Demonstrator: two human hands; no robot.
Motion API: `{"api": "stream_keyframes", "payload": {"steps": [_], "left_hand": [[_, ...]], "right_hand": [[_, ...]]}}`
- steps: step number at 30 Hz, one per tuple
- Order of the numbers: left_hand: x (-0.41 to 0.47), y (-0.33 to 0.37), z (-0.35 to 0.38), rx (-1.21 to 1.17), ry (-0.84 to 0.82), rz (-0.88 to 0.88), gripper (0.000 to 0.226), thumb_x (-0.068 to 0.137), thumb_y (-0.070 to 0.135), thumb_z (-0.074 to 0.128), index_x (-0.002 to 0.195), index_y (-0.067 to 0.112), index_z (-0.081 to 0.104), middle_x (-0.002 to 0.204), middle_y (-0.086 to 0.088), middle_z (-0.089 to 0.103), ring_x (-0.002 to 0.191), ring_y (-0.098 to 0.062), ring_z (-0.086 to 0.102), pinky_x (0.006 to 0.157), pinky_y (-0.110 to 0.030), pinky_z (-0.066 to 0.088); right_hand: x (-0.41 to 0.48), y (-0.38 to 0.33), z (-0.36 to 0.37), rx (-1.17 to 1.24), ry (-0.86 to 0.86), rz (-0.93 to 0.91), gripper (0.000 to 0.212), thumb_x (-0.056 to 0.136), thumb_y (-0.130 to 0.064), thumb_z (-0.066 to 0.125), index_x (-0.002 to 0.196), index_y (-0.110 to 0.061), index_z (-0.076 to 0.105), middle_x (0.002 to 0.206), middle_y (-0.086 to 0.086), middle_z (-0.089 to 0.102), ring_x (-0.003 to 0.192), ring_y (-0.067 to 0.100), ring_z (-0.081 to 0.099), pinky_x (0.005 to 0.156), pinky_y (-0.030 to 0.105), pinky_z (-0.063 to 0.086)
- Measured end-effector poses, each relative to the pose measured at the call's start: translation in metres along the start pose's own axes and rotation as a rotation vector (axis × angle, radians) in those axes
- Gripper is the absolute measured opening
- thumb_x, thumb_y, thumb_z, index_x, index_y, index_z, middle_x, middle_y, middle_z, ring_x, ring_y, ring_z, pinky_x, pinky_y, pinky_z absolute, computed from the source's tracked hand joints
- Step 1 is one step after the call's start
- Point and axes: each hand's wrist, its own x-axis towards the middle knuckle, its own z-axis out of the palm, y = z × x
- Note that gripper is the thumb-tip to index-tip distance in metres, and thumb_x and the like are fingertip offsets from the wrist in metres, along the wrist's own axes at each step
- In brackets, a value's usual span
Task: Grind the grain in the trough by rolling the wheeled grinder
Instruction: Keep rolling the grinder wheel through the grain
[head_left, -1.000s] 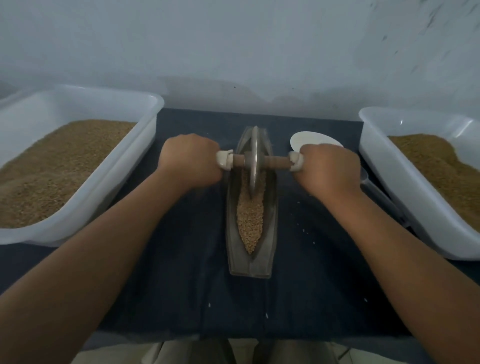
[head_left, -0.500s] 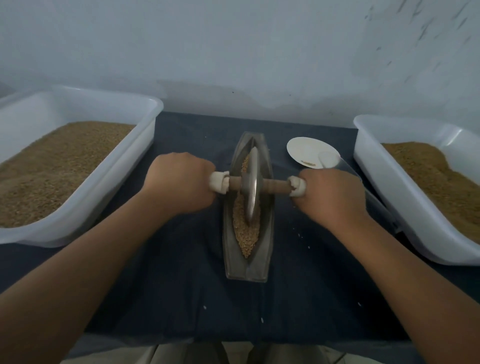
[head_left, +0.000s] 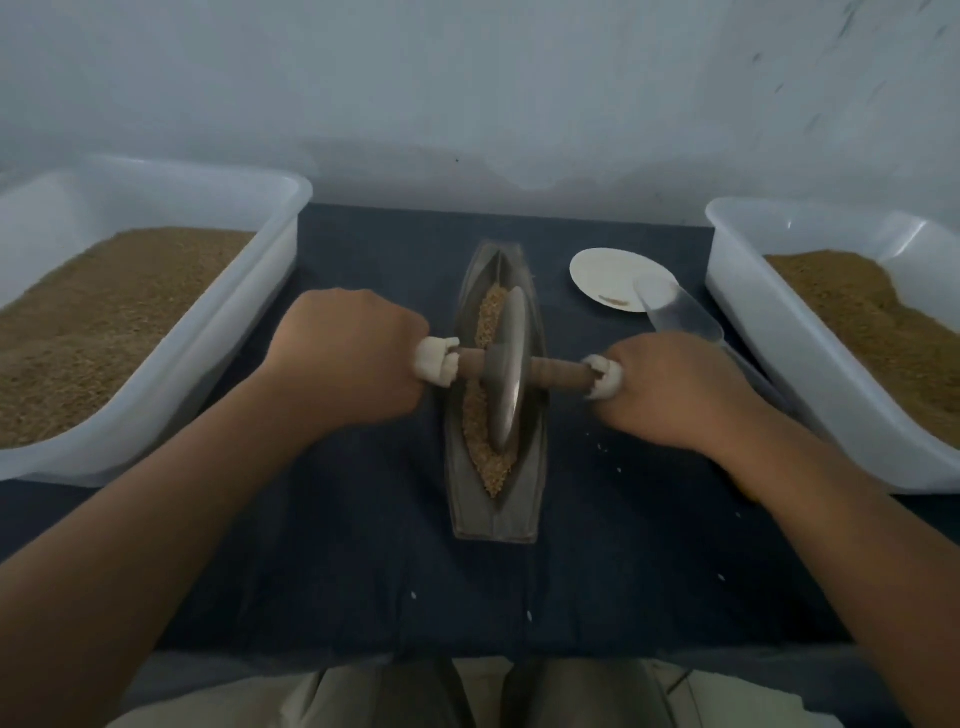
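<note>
A boat-shaped metal trough (head_left: 496, 514) lies lengthwise on the dark cloth, with brown grain (head_left: 491, 317) in its groove. The wheeled grinder (head_left: 508, 369), a metal disc on a wooden axle with white-wrapped ends, stands on edge in the middle of the trough. My left hand (head_left: 345, 364) grips the left end of the axle. My right hand (head_left: 670, 389) grips the right end. Grain shows both beyond the disc and nearer than it.
A white tub (head_left: 249, 291) full of grain stands at the left, and a second tub (head_left: 769, 322) stands at the right. A small white dish (head_left: 613, 275) and a clear scoop (head_left: 680, 312) lie right of the trough. Loose grains dot the cloth (head_left: 363, 571).
Both hands have drawn the grinder toward me along the trough, from its far end to about its middle. Grain now shows beyond the disc.
</note>
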Motion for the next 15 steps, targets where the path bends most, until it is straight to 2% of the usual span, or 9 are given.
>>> {"api": "stream_keyframes", "payload": {"steps": [2, 3, 5, 7, 11, 13, 15], "left_hand": [[0.020, -0.002, 0.005, -0.093, -0.105, -0.073, 0.027, 0.078, 0.051, 0.058, 0.064, 0.030, 0.050, 0.059, 0.010, 0.052, 0.052, -0.014, 0.050, 0.050, -0.025, 0.031], [0.034, -0.003, 0.008, -0.121, -0.150, -0.115, 0.025, 0.080, 0.050, 0.057, 0.067, 0.029, 0.055, 0.064, 0.009, 0.056, 0.058, -0.018, 0.055, 0.053, -0.027, 0.036], [0.059, -0.005, 0.011, -0.152, -0.197, -0.176, 0.023, 0.079, 0.049, 0.057, 0.073, 0.027, 0.061, 0.073, 0.007, 0.061, 0.069, -0.024, 0.061, 0.062, -0.032, 0.044], [0.070, -0.004, 0.010, -0.138, -0.183, -0.187, 0.023, 0.076, 0.049, 0.057, 0.075, 0.026, 0.063, 0.073, 0.006, 0.061, 0.068, -0.024, 0.060, 0.062, -0.033, 0.044], [0.050, 0.001, -0.002, -0.089, -0.142, -0.126, 0.024, 0.074, 0.052, 0.055, 0.069, 0.028, 0.058, 0.065, 0.009, 0.056, 0.055, -0.015, 0.050, 0.054, -0.028, 0.036], [0.019, 0.001, -0.003, -0.081, -0.126, -0.084, 0.025, 0.076, 0.053, 0.055, 0.066, 0.030, 0.053, 0.061, 0.010, 0.053, 0.051, -0.012, 0.048, 0.050, -0.025, 0.031], [-0.010, 0.002, -0.001, -0.081, -0.049, -0.063, 0.029, 0.074, 0.054, 0.060, 0.061, 0.033, 0.045, 0.052, 0.012, 0.045, 0.044, -0.009, 0.042, 0.047, -0.022, 0.026]], "right_hand": [[0.017, -0.002, 0.008, -0.098, 0.162, 0.024, 0.053, 0.085, -0.068, 0.029, 0.065, -0.025, 0.054, 0.058, -0.008, 0.053, 0.051, 0.011, 0.045, 0.048, 0.026, 0.029], [0.030, -0.003, 0.012, -0.123, 0.246, 0.038, 0.052, 0.091, -0.065, 0.034, 0.065, -0.024, 0.052, 0.057, -0.007, 0.050, 0.050, 0.012, 0.042, 0.049, 0.025, 0.029], [0.058, -0.004, 0.009, -0.138, 0.324, 0.077, 0.050, 0.095, -0.059, 0.040, 0.066, -0.020, 0.053, 0.060, -0.005, 0.050, 0.053, 0.021, 0.048, 0.054, 0.028, 0.039], [0.076, -0.003, 0.005, -0.116, 0.273, 0.112, 0.048, 0.095, -0.056, 0.041, 0.070, -0.018, 0.056, 0.066, -0.002, 0.056, 0.062, 0.026, 0.055, 0.060, 0.032, 0.046], [0.050, 0.001, 0.015, -0.064, 0.171, 0.106, 0.052, 0.096, -0.060, 0.030, 0.076, -0.023, 0.060, 0.072, -0.004, 0.062, 0.068, 0.025, 0.056, 0.058, 0.033, 0.038], [0.019, 0.001, 0.012, -0.056, 0.198, 0.013, 0.050, 0.086, -0.064, 0.026, 0.070, -0.027, 0.055, 0.065, -0.009, 0.057, 0.062, 0.022, 0.053, 0.056, 0.032, 0.037], [-0.001, 0.001, 0.001, -0.022, 0.209, -0.075, 0.044, 0.078, -0.064, 0.030, 0.061, -0.028, 0.049, 0.054, -0.011, 0.051, 0.051, 0.012, 0.049, 0.049, 0.027, 0.032]]}}
